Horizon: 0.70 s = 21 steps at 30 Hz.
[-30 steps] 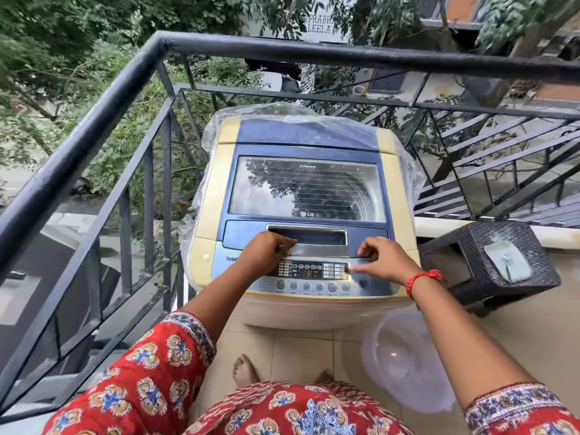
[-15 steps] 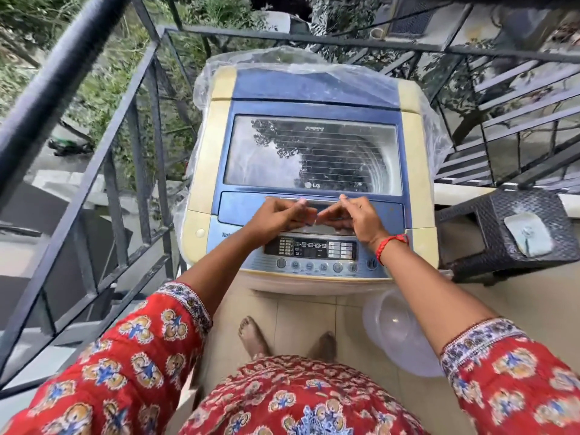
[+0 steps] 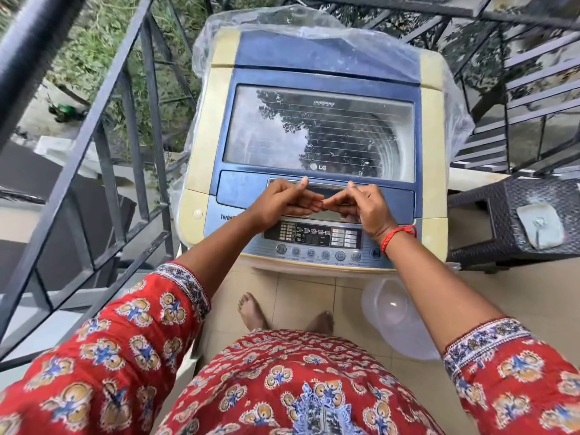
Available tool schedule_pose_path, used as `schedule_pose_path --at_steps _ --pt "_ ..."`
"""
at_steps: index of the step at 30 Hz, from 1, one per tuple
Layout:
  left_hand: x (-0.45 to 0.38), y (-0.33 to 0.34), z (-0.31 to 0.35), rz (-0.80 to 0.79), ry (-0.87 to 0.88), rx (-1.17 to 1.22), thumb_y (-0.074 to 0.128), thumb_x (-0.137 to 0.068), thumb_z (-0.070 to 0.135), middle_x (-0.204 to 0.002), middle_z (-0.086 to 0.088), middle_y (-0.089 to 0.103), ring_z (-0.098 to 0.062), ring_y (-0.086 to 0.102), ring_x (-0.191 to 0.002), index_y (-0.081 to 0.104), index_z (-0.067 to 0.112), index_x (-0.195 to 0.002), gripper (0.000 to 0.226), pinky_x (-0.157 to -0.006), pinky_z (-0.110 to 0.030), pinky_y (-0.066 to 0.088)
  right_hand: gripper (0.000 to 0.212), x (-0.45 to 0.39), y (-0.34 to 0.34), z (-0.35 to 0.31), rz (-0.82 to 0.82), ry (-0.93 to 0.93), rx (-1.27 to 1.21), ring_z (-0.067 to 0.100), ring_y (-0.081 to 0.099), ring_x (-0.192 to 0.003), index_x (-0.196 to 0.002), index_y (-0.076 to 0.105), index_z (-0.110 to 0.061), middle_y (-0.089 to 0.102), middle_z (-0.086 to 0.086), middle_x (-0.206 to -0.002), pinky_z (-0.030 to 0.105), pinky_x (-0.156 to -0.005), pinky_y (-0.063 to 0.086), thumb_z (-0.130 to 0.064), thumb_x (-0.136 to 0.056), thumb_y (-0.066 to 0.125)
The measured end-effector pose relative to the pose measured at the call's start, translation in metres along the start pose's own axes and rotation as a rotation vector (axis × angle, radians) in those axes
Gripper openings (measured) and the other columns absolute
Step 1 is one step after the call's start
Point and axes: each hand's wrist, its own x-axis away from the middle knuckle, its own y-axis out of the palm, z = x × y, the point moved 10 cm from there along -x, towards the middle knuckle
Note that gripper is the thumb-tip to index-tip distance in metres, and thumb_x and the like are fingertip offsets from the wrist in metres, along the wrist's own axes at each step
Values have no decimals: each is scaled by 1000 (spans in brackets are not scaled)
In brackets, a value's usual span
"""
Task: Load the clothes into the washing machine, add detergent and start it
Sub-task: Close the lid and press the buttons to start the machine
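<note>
A second ago my hands were spread on the control panel (image 3: 314,238), fingers over the buttons; now both have slid up to the recessed handle (image 3: 314,185) at the front edge of the lid (image 3: 317,133), and my head has leaned in so the washing machine (image 3: 317,146) fills more of my view. My left hand (image 3: 282,202) and right hand (image 3: 361,205) sit side by side, fingertips nearly touching, fingers hooked under the handle lip with both thumbs laid on top: a narrow, curled grip on the lid's handle. I take this to mean I am done with the buttons for the moment and am about to raise the lid, so loading has not begun; the lid is shut flat, and through its window I see only reflections and the drum's rings, no clothes that I can make out. No clothes or detergent show anywhere in my view. For room: the lid hinges away from me, and the loose plastic cover (image 3: 314,29) is bunched over the back of the machine, so I judge it may crumple against the opening lid. The black railing (image 3: 103,146) runs close along the machine's left side, a dark woven stool (image 3: 489,215) stands just beside its right, and a clear plastic tub (image 3: 395,321) lies on the floor tiles near my right foot, which I should not step back onto.
</note>
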Motion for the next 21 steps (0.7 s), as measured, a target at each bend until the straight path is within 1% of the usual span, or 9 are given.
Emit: schedule_pose_path --at_steps 2,4,8,13,15,17,18,20,21 --pt "0 1 1 3 0 1 37 -98 41 -96 -15 74 -29 69 -100 71 3 -103 51 -94 -39 54 50 -2 -1 0 -18 2 -8 35 70 -94 -88 71 8 70 30 -94 31 -82 57 -26 -98 35" --pt "1 1 3 10 2 -11 34 -103 34 -96 -15 74 -29 69 -100 69 -1 -106 50 -95 -40 53 49 -4 -1 1 -36 14 -11 35 70 -94 -87 71 6 70 29 -93 34 -87 56 -26 -98 35" --pt "1 1 4 27 -6 -22 33 -104 32 -100 -20 72 -30 69 -102 69 -1 -106 49 -96 -43 52 49 -5 -2 1 -41 13 3 34 71 -94 -89 70 9 69 30 -94 33 -86 57 -22 -101 34" --pt "2 2 6 32 -5 -34 33 -104 31 -103 -23 70 -30 69 -102 68 -2 -107 49 -96 -43 53 52 -3 -2 -4 -35 -23 30 33 71 -92 -93 68 15 70 29 -94 31 -84 57 -25 -97 36" --pt "2 2 6 34 -7 -43 32 -104 31 -103 -23 70 -30 69 -101 67 -4 -109 49 -95 -41 53 52 -2 -2 -5 -31 -35 41 32 71 -92 -93 68 16 70 29 -93 30 -84 57 -25 -98 36" --pt "2 2 6 33 -7 -43 32 -104 31 -100 -19 72 -28 70 -100 68 -2 -108 49 -94 -40 54 52 -3 -2 -4 -23 -36 55 30 72 -90 -91 69 14 70 27 -92 31 -82 57 -25 -98 36" --pt "2 3 5 32 -9 -40 33 -104 32 -97 -16 73 -27 70 -99 69 0 -106 49 -93 -39 54 51 -3 -3 -3 -19 -30 56 31 72 -90 -89 71 11 71 27 -91 35 -82 57 -27 -97 37" --pt "3 3 5 34 -11 -37 33 -104 34 -96 -14 74 -26 70 -99 71 2 -104 49 -92 -37 55 49 -5 -5 2 -10 -14 62 34 72 -91 -86 74 3 72 26 -89 52 -85 54 -29 -98 38" --pt "3 3 6 38 -9 -38 33 -104 34 -97 -16 74 -27 70 -99 71 2 -104 49 -92 -37 55 49 -6 -6 4 -6 -10 72 35 72 -90 -85 75 1 72 26 -89 60 -84 49 -30 -99 39"
